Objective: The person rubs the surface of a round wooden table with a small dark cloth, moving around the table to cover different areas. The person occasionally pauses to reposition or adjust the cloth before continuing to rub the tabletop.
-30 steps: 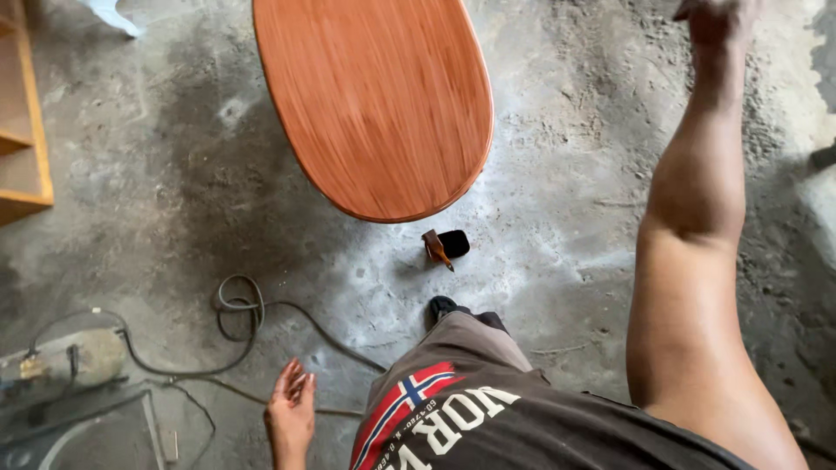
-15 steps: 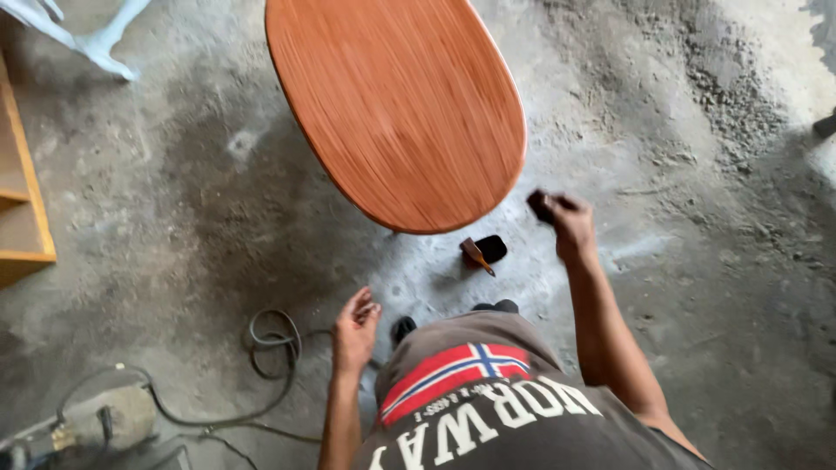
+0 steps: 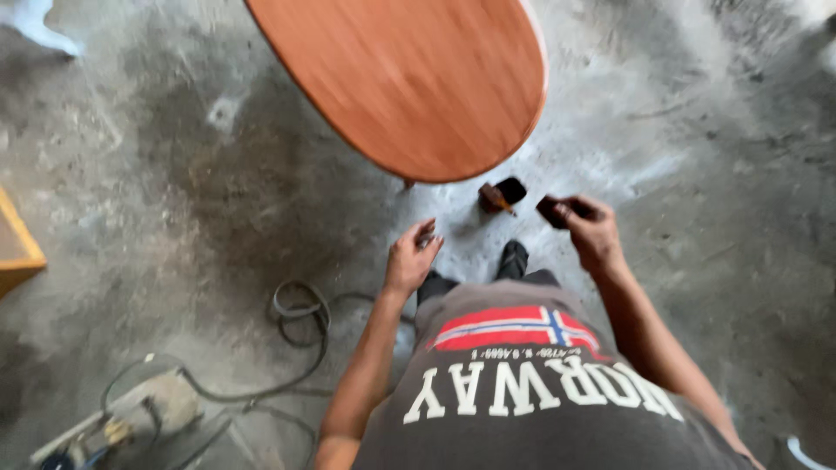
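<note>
Blurred dark object [image 3: 552, 210] sits in right hand's [image 3: 590, 233] closed grip; left hand [image 3: 409, 259] hangs open, empty.

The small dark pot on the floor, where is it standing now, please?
In the head view the small dark pot stands on the concrete floor, just below the near end of the oval wooden tabletop, a little left of the right hand.

Both bare arms reach forward and down, elbows slightly bent. The left hand [image 3: 411, 259] hangs loose with fingers [image 3: 424, 235] lightly curled and nothing in them. The right hand [image 3: 589, 233] is raised a little further forward, fingers closed around a small dark object [image 3: 552, 211]
</note>
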